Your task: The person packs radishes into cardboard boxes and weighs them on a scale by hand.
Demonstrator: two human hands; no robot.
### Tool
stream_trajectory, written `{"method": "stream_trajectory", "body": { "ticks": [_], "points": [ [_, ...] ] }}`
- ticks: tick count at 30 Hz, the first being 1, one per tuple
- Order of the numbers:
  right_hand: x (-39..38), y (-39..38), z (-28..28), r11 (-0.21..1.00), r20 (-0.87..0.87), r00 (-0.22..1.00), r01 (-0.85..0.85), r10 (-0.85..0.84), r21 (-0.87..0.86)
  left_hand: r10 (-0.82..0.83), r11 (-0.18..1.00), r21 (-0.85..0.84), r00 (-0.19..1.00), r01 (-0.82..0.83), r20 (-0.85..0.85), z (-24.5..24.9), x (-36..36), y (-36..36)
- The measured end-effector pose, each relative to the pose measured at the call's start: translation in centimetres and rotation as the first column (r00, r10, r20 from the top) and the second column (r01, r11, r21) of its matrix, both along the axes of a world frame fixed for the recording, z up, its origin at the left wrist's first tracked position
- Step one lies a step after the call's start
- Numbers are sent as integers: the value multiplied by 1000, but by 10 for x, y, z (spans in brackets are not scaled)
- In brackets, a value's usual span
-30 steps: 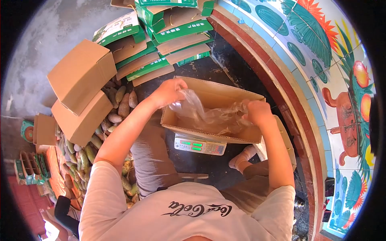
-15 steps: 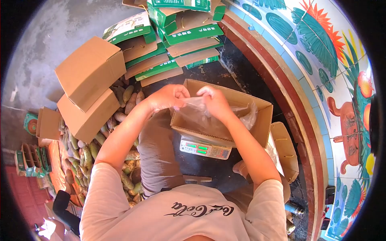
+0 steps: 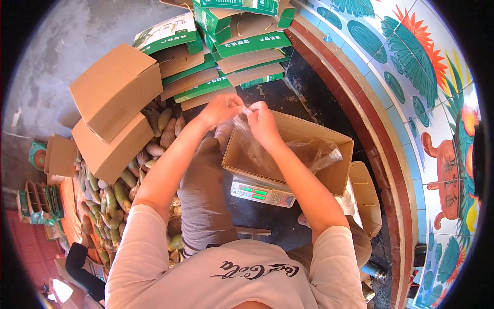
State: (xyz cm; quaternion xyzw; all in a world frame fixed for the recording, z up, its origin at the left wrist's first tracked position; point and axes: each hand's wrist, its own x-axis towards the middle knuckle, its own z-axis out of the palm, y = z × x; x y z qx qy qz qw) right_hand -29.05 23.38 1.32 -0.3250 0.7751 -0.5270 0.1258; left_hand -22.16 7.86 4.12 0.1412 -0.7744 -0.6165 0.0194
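Observation:
My left hand (image 3: 222, 109) and my right hand (image 3: 263, 123) meet above the left end of an open cardboard box (image 3: 346, 167). Both pinch the edge of a clear plastic bag (image 3: 252, 147), with fingertips nearly touching. The rest of the bag hangs into the box, and a crumpled part (image 3: 327, 154) lies near its right end. Under the box's near side shows a white digital scale (image 3: 262, 192) with lit green displays.
Radishes or similar roots (image 3: 110, 206) are heaped at the left. Plain cardboard boxes (image 3: 116, 87) are stacked behind them. Green and white cartons (image 3: 252, 46) stand at the back. A painted tile wall (image 3: 411, 56) curves along the right.
My hands have risen slightly and come closer together, gathering the bag's edge between them. The bag is pulled up more narrowly at the box's left end.

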Motion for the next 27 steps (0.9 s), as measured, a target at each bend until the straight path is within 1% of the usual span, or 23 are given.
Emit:
{"method": "stream_trajectory", "body": {
  "ticks": [1,3,4,6,9,10,12,13,15,16,18,19,21,24,25,27],
  "points": [
    [-3,0,-2,999,18,999,26,-27,36,35,999,18,999,-35,0,-3,-3,-4],
    [-2,0,-6,994,-106,993,59,-49,91,104,993,54,995,-104,4,-7,-9,-11],
    [-1,-1,-8,990,-167,984,76,-56,116,112,994,-12,993,-113,-22,-10,-13,-12],
    [3,-4,-9,987,-206,976,104,-76,125,123,981,-144,990,-133,-75,-14,-21,-10],
    [7,-5,-7,984,-267,959,132,-95,122,159,987,61,979,-152,-127,-16,-30,-7],
    [8,-5,-7,983,-285,953,138,-99,120,165,984,92,978,-154,-125,-17,-32,-6],
    [10,-7,-5,978,-255,959,163,-126,133,180,975,153,976,-161,-124,-22,-35,-5],
    [11,-8,-4,974,-241,961,176,-139,139,173,978,139,978,-157,-115,-24,-35,-5],
    [11,-8,-3,963,-277,954,176,-115,205,157,983,109,983,-146,-97,-28,-35,-7],
    [11,-9,-1,956,-296,950,175,-101,237,146,981,138,985,-133,-88,-29,-36,-8],
    [10,-10,0,939,-364,930,173,-56,297,125,975,194,990,-109,-71,-32,-38,-10],
    [10,-9,1,929,-396,918,173,-32,327,116,976,190,991,-102,-60,-33,-38,-10],
    [9,-9,-3,919,-515,857,183,26,350,93,979,184,995,-84,-41,-33,-38,-11],
    [6,-6,-10,919,-661,745,194,89,342,104,894,436,994,-102,18,-33,-28,-11],
    [6,-4,-13,922,-701,705,194,106,334,95,838,541,995,-72,-15,-41,-24,-12],
    [5,-2,-17,941,-712,696,170,95,291,106,764,645,991,-30,-80,-46,-16,-13]
  ]
}}
